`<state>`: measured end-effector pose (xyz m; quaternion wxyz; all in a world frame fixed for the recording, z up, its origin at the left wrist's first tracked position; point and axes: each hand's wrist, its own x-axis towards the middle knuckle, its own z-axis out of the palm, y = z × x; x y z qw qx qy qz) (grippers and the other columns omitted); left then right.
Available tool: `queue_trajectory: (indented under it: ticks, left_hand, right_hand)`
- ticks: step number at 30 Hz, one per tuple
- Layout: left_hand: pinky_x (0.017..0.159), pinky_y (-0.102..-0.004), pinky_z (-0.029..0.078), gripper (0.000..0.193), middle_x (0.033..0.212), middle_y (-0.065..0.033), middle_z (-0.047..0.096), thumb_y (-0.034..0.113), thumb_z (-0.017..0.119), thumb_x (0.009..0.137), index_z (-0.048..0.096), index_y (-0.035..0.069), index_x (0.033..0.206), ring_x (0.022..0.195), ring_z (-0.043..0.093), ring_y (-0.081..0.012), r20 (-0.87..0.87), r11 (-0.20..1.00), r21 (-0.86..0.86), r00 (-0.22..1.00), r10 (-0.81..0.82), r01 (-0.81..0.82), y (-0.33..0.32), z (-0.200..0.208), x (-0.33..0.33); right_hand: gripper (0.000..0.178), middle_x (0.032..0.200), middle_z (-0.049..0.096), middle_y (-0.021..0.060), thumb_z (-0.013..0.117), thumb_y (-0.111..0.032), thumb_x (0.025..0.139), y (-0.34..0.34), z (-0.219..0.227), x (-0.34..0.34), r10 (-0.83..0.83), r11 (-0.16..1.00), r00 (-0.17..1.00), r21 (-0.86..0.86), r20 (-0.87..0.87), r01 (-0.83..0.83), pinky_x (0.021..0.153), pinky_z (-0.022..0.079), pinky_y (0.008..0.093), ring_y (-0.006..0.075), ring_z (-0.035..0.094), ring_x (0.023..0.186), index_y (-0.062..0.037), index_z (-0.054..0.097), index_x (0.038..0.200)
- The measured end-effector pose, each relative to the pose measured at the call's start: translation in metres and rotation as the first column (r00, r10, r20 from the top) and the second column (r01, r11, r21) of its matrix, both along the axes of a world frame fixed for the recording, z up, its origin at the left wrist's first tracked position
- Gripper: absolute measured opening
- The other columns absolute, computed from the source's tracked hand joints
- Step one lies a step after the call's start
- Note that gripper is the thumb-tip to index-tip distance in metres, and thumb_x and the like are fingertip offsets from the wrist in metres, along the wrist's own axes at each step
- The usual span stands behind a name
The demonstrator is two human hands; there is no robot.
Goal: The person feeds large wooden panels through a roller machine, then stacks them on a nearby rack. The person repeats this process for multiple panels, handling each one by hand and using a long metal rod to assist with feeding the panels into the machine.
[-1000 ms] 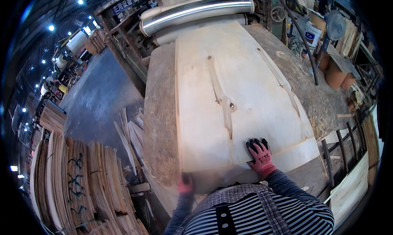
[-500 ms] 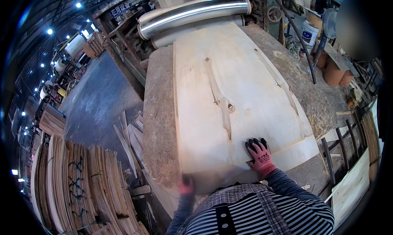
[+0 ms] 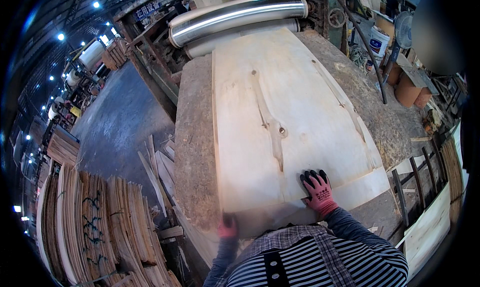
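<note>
Before me lies a large pale wood veneer sheet (image 3: 250, 117) with dark knots and streaks, over the edge of another sheet. My right hand (image 3: 318, 191), in a pink glove with black fingertips, rests flat on its near part, fingers spread. At the near left corner of the sheets is my left hand (image 3: 228, 226), also gloved; its fingers are blurred and partly hidden at the edge, so its grip does not show. The far end of the veneer reaches a pair of shiny metal rollers (image 3: 240, 19).
The worn table (image 3: 195, 137) shows on both sides of the veneer. A tall stack of veneer sheets (image 3: 100, 227) stands at the near left, with loose wood strips (image 3: 159, 177) beside it. At right are metal bars (image 3: 401, 196), a white bucket (image 3: 378, 41) and a fan (image 3: 403, 29).
</note>
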<state>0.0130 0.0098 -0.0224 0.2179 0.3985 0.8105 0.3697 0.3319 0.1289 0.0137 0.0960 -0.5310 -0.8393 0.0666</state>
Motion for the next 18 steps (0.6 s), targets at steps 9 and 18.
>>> queue_trajectory:
  ticks: [9,18]
  left_hand:
    - [0.085,-0.0299,0.040,0.043,0.107,-0.0149,0.055,0.015,0.057,0.077,0.044,0.002,0.116,0.100,0.053,-0.0215,-0.010,0.998,0.050,0.999,-0.042,0.042,0.002,-0.010,-0.004]
    - [0.084,-0.0313,0.041,0.043,0.108,-0.0164,0.054,0.014,0.057,0.077,0.044,0.002,0.116,0.101,0.053,-0.0236,-0.064,1.000,0.019,0.998,-0.006,0.007,0.002,0.005,0.004]
  right_hand:
    - [0.065,0.122,0.040,0.0103,0.064,-0.039,0.059,0.000,0.003,0.000,-0.001,1.000,1.000,-0.003,-0.007,0.001,0.099,0.019,0.0484,0.0315,0.033,0.114,-0.0161,0.046,0.117]
    - [0.064,0.123,0.040,0.0098,0.063,-0.042,0.062,-0.001,0.002,0.000,-0.004,1.000,1.000,-0.012,0.027,0.004,0.099,0.019,0.0479,0.0311,0.032,0.115,-0.0168,0.045,0.118]
